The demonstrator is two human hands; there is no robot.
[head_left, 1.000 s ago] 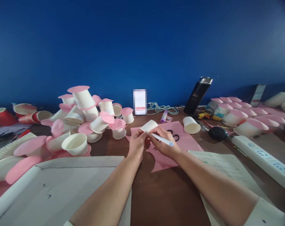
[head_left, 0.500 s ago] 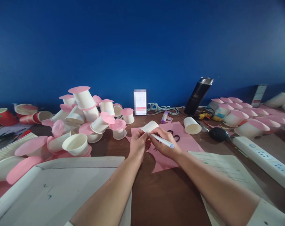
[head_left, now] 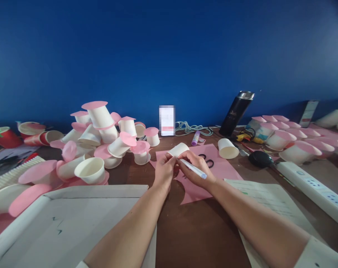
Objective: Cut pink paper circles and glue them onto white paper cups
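Observation:
My left hand grips a small white paper cup, held upside down on a pink paper sheet on the brown table. My right hand holds a white pen with its tip against the base of the cup. Both hands touch each other over the sheet. Black scissors lie on the pink sheet just behind my right hand.
A heap of white cups with pink discs fills the left. A lone cup, glue stick, black flask, black mouse, power strip and rows of capped cups sit right. Cardboard lies near left, papers near right.
Almost nothing differs; the view shifts very slightly and both hands stay on the cup and pen in the same spot.

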